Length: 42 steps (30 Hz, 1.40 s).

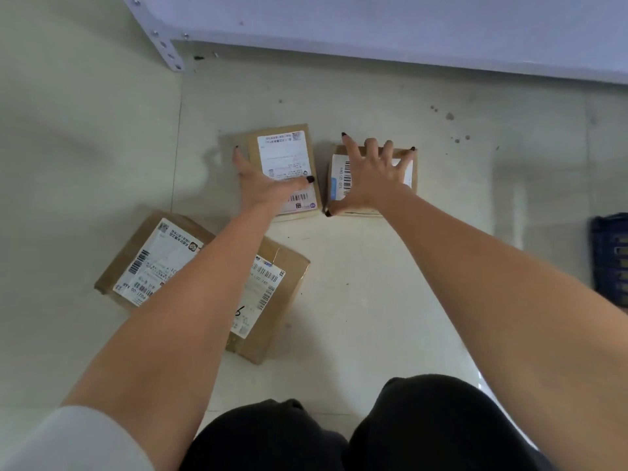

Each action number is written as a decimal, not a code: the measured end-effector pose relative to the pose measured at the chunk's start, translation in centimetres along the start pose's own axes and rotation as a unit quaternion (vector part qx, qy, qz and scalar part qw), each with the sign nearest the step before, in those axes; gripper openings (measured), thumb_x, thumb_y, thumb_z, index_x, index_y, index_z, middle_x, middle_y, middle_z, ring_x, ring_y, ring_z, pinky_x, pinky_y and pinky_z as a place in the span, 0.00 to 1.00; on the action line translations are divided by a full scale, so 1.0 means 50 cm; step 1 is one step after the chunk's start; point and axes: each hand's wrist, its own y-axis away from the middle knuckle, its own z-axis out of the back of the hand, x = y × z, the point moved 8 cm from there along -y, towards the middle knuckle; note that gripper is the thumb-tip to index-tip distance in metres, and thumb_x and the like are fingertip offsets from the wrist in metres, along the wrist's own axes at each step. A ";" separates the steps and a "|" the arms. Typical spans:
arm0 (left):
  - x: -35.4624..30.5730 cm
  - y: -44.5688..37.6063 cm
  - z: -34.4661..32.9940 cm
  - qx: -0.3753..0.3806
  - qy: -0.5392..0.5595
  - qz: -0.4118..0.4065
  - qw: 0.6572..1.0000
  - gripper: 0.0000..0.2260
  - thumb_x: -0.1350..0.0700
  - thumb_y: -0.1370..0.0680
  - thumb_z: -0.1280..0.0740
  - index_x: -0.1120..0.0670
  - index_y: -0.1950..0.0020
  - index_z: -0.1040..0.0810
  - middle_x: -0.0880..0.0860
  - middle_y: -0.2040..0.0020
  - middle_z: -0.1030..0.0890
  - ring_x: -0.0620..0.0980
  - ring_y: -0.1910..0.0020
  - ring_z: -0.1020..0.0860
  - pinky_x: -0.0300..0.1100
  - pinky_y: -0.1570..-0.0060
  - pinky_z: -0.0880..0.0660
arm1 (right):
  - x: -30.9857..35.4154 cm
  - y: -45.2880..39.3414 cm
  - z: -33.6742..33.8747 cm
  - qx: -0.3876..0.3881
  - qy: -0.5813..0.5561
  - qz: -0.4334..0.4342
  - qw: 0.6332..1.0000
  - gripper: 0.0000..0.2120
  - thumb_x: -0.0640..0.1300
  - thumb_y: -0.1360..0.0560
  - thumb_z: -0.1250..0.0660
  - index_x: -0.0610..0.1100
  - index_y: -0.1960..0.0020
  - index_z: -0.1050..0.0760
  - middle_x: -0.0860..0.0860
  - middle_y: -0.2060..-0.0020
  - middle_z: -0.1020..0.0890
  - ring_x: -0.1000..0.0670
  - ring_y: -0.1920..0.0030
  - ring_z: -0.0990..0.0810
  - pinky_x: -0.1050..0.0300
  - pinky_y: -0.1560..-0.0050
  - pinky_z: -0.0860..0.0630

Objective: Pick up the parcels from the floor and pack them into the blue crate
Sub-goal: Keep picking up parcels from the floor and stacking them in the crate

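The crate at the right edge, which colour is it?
Dark blue; the crate shows only in the head view, partly cut off.

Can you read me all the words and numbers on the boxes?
"6", handwritten: near-middle parcel, on its label.
"LOZ 740", roughly, blurred: same label.
"680 SD 0ES", roughly, sideways: far-right parcel, under the right hand.
Near-left parcel: too blurred.
Far-middle parcel, under the left hand: too small.

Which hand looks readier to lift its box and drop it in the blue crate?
Right, probably. The right hand already spans its box, thumb and fingers over opposite edges, and the crate sits on that side. The left hand lies flat.
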 end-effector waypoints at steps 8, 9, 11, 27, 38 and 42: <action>-0.004 -0.012 0.010 0.013 -0.002 0.007 1.000 0.54 0.53 0.43 0.18 0.48 0.26 0.48 0.49 0.38 0.23 0.48 0.43 0.24 0.41 0.45 0.27 | 0.103 -0.005 0.019 -0.044 0.057 0.134 0.988 0.55 0.61 0.38 0.27 0.40 0.24 0.53 0.42 0.25 0.44 0.41 0.23 0.56 0.29 0.30 0.60; -0.005 -0.016 0.011 0.016 -0.004 0.008 1.000 0.53 0.53 0.43 0.19 0.48 0.26 0.48 0.48 0.39 0.23 0.48 0.43 0.24 0.42 0.44 0.26 | 0.120 -0.007 0.013 -0.036 0.059 0.147 0.987 0.52 0.58 0.36 0.28 0.38 0.25 0.53 0.43 0.26 0.42 0.43 0.23 0.56 0.29 0.30 0.61; -0.008 -0.024 0.015 0.015 -0.016 0.011 1.000 0.51 0.53 0.40 0.20 0.48 0.26 0.48 0.48 0.39 0.23 0.49 0.43 0.24 0.41 0.46 0.26 | 0.137 -0.011 -0.001 -0.019 0.052 0.140 0.989 0.50 0.55 0.34 0.29 0.36 0.25 0.54 0.43 0.25 0.42 0.46 0.23 0.56 0.28 0.30 0.61; -0.362 0.469 0.204 0.027 -0.013 0.035 0.999 0.49 0.48 0.42 0.21 0.45 0.28 0.46 0.48 0.47 0.22 0.47 0.56 0.25 0.36 0.64 0.27 | 0.087 0.442 0.393 0.077 -0.400 0.016 0.913 0.61 0.41 0.38 0.22 0.39 0.25 0.66 0.44 0.25 0.45 0.43 0.28 0.38 0.49 0.31 0.33; -0.706 0.990 0.202 0.113 -0.042 0.019 0.993 0.51 0.51 0.41 0.20 0.48 0.27 0.48 0.52 0.39 0.22 0.56 0.41 0.23 0.43 0.47 0.28 | -0.163 0.894 0.745 0.061 -0.458 -0.066 0.884 0.65 0.45 0.40 0.20 0.43 0.25 0.68 0.46 0.27 0.44 0.43 0.29 0.36 0.48 0.31 0.35; -0.759 1.111 0.086 0.108 -0.033 0.008 0.994 0.49 0.52 0.42 0.20 0.48 0.28 0.45 0.53 0.40 0.22 0.56 0.41 0.23 0.47 0.41 0.27 | -0.319 0.972 0.767 0.047 -0.477 -0.085 0.873 0.66 0.45 0.42 0.19 0.45 0.25 0.68 0.45 0.26 0.46 0.43 0.28 0.37 0.46 0.31 0.36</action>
